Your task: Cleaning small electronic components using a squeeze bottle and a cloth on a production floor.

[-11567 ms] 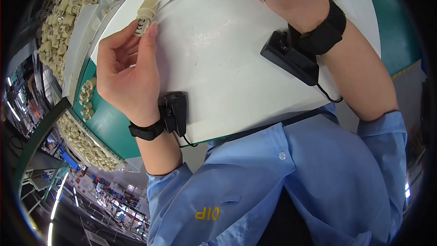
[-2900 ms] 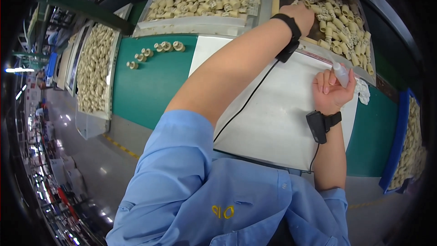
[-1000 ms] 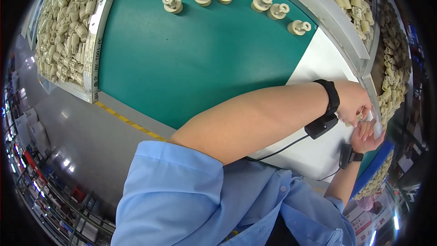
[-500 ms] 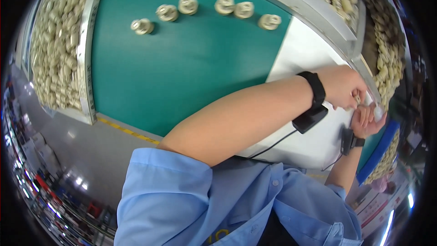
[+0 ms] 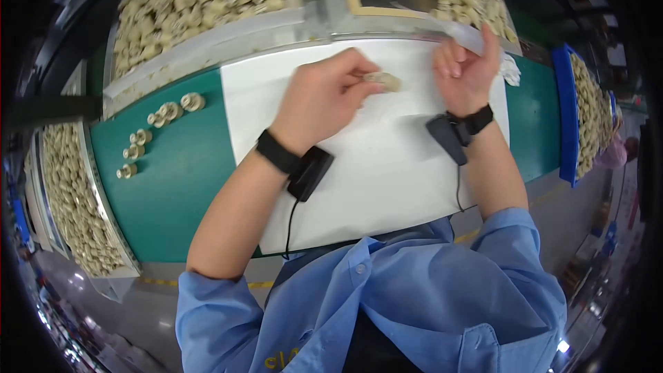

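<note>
Above the white sheet [image 5: 373, 186], my left hand [image 5: 321, 100] pinches a small cream cylindrical part [image 5: 385, 82], blurred, that looks like a ceramic lamp holder. My right hand [image 5: 469, 72] is raised at the sheet's far right, palm toward me, fingers curled. A translucent whitish piece [image 5: 464, 36] is held between its fingers and thumb; its exact kind is unclear. Several similar cream parts with metal on their ends, one of them a part [image 5: 193, 101] near the sheet, stand in a curved row on the green mat [image 5: 166, 200] to the left.
Trays heaped with cream parts border the table: a far-left tray [image 5: 228, 30], a wood-edged far tray [image 5: 387, 12], a left tray [image 5: 103, 200] and a blue bin [image 5: 568, 124] at right. A crumpled white scrap [image 5: 511, 69] lies beyond my right hand.
The view has swung to the right, toward the white sheet. My hands, close together before, are now apart; the left holds the cream part out over the sheet.
</note>
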`<state>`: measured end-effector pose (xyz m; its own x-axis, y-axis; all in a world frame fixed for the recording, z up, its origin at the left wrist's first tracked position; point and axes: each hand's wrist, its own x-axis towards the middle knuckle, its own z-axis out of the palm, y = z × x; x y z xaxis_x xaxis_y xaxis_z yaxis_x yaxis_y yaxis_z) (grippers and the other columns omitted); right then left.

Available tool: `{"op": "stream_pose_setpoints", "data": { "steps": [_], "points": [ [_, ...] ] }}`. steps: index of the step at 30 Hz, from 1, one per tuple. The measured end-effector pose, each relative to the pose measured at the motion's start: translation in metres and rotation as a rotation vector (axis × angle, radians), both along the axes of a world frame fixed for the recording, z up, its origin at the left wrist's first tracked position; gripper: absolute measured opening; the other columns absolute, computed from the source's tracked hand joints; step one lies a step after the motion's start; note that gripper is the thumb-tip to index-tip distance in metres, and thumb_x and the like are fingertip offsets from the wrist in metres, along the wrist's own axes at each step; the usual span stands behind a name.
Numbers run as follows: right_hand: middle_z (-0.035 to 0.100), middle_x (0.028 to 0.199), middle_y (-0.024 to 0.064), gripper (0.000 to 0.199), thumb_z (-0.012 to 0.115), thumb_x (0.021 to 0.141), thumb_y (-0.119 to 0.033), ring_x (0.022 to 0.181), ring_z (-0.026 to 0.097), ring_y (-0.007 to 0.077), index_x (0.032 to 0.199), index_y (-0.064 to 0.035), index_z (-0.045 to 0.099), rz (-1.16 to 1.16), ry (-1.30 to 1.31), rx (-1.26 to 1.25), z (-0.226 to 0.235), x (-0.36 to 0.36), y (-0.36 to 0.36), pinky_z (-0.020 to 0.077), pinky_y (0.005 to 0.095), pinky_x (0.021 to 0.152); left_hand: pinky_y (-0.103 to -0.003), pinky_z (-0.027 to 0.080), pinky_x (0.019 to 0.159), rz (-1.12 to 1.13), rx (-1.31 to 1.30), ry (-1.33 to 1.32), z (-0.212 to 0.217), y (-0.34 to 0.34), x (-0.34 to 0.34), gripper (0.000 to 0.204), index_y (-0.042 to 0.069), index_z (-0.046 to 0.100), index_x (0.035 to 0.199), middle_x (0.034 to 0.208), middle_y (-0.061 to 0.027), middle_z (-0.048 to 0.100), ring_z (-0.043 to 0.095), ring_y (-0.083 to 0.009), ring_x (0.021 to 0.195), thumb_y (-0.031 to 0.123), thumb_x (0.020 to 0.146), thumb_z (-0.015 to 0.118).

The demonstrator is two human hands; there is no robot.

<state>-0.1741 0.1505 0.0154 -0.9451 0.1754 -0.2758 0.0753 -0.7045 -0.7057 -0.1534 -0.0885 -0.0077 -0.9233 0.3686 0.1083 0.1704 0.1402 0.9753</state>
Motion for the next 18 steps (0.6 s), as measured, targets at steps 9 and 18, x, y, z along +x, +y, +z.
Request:
{"op": "stream_pose_setpoints", "data": {
  "steps": [9, 18],
  "points": [
    [0.047, 0.058, 0.0008, 0.033, 0.055, 0.102, -0.041, 0.042, 0.034, 0.0125, 0.097, -0.0089, 0.062, 0.135, 0.191, 0.23, -0.012, 0.029, -0.002, 0.0293, 0.0285, 0.045, -0.025, 0.058, 0.059, 0.327, -0.199, 0.289, 0.013, -0.014, 0.02, 0.014, 0.0, 0.07, 0.094, 0.094, -0.009, 0.074, 0.075, -0.0147, 0.077, 0.0, 0.084, 0.08],
    [0.05, 0.057, 0.0013, 0.036, 0.06, 0.1, -0.041, 0.04, 0.036, 0.0123, 0.09, -0.0062, 0.062, 0.138, 0.111, 0.368, -0.011, 0.032, 0.0, 0.0282, 0.0269, 0.042, -0.024, 0.058, 0.058, 0.361, -0.537, 0.473, 0.011, -0.001, 0.031, 0.017, 0.001, 0.068, 0.086, 0.085, -0.0076, 0.074, 0.073, -0.0132, 0.067, 0.001, 0.081, 0.084]
  ]
}}
